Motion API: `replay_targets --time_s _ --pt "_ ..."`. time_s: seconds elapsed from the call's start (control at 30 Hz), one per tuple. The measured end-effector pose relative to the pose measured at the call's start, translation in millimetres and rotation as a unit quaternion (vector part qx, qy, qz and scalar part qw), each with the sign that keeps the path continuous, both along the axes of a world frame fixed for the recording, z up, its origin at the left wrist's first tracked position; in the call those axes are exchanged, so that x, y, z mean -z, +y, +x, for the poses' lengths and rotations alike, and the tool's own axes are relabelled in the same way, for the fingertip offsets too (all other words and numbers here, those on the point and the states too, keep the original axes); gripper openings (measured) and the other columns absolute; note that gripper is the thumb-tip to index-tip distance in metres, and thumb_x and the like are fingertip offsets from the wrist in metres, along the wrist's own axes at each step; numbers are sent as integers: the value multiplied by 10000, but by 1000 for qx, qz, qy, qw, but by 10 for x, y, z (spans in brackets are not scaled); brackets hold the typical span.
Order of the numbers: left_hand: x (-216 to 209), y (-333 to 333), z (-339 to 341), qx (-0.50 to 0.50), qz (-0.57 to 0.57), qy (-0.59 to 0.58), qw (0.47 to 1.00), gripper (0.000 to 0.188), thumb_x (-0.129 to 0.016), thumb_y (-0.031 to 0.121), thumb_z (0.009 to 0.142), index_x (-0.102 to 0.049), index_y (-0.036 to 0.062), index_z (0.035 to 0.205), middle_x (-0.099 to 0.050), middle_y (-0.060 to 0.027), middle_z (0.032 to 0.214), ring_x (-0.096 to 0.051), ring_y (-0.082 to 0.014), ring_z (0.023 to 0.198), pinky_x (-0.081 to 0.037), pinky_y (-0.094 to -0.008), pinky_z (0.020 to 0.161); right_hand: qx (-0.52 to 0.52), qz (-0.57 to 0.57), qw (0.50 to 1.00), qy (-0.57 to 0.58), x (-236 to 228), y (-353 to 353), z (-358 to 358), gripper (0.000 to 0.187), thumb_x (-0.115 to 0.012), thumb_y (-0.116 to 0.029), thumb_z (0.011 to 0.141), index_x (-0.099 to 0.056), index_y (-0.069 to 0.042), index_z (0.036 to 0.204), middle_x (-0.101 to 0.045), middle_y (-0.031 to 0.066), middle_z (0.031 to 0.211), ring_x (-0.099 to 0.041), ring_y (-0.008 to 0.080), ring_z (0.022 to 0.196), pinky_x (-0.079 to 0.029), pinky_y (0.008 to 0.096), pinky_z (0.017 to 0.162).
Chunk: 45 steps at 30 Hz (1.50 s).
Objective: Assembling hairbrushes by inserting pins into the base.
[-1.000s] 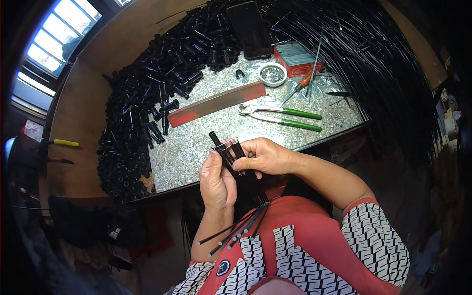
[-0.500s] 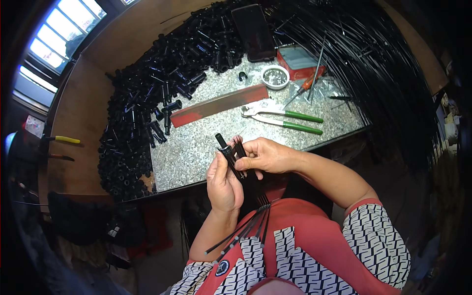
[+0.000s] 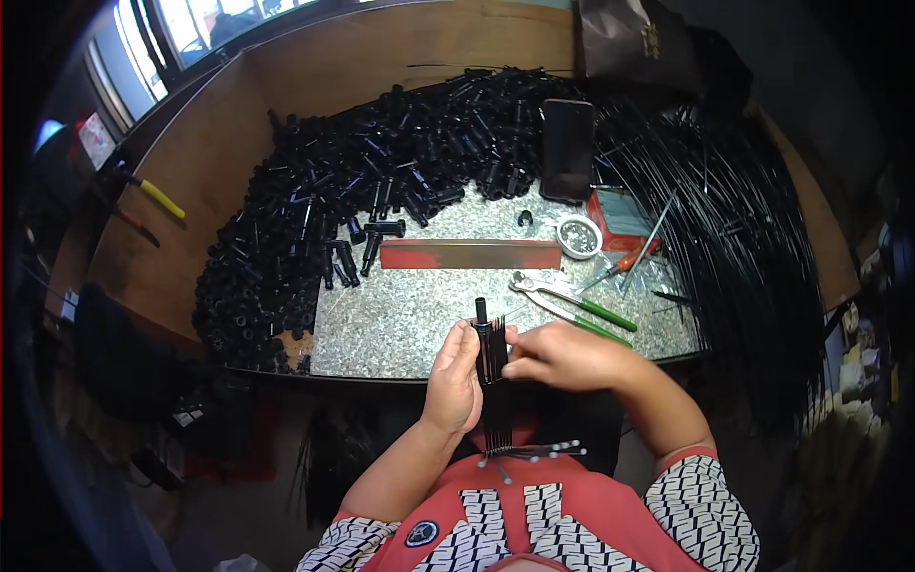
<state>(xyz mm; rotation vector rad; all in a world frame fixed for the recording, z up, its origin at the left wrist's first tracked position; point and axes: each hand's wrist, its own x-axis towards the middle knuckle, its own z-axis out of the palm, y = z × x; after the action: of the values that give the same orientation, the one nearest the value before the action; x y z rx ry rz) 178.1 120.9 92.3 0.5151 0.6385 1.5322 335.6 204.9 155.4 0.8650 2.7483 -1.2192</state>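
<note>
In my left hand (image 3: 450, 379) is a black plastic tube (image 3: 480, 311) standing nearly upright, my thumb along its side. Several thin black ribs (image 3: 493, 357) hang side by side along the tube, like part of an umbrella frame. Their lower ends run down to my lap, where pale grey tips (image 3: 556, 450) fan out against the red shirt. My right hand (image 3: 577, 355) is closed at the right side of the ribs, thumb and fingers pinched at their edge. What exactly lies between those fingertips is partly hidden.
Beyond my hands lie green-handled pincers (image 3: 602, 319), a red-and-grey flat bar (image 3: 472, 255), a white dish (image 3: 579, 237) of small metal bits and an orange-handled screwdriver (image 3: 629, 262). Black tubes (image 3: 381, 143) heap at back left, black rods (image 3: 734, 229) at right. A phone (image 3: 568, 148) lies between.
The view has shifted, showing more of the table's back. The tube has turned more upright, its ribs now side by side. My right hand has moved to the ribs' outer edge.
</note>
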Motion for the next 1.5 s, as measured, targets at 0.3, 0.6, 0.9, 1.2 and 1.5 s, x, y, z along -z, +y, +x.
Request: replay_targets --time_s 0.3,0.6,0.9,1.2,1.5 --pt "-75 3 -48 76 25 -33 996 473 -397 314 1030 -418 -13 1371 -601 -85 1026 -591 -145 900 -490 -289 813 284 371 870 156 258 1851 -267 211 -673 -122 844 -630 45 967 -663 187 776 -648 297 712 -508 372 669" --pt "-27 2 -26 62 38 -14 997 457 -403 309 1029 -449 -22 1340 -604 -87 1029 -587 -138 916 -499 -276 821 322 215 907 164 315 2118 -462 214 -648 -138 888 -600 24 1019 -595 64 656 -562 105 508 -460 277 452" --pt "-34 6 -10 67 29 9 997 460 -409 311 1029 -456 -21 1345 -617 -74 1022 -581 -113 899 -502 -262 813 199 -227 921 247 -359 996 -135 196 -572 -195 962 -579 -2 998 -596 21 741 -568 60 560 -461 188 503" --pt "-83 -41 57 57 21 28 998 428 -416 314 1028 -498 -14 1291 -620 -65 1008 -582 -104 878 -503 -255 801 109 -201 941 251 -512 538 -112 207 -553 -145 961 -581 9 1096 -607 27 796 -605 85 697 -519 224 658" --pt "-25 -68 109 31 48 66 996 424 -405 342 1026 -524 -16 1219 -620 -84 1028 -600 -125 888 -507 -281 816 121 -135 952 248 -501 216 -265 244 -599 -66 919 -490 5 1125 -626 94 1007 -612 125 907 -512 267 778"
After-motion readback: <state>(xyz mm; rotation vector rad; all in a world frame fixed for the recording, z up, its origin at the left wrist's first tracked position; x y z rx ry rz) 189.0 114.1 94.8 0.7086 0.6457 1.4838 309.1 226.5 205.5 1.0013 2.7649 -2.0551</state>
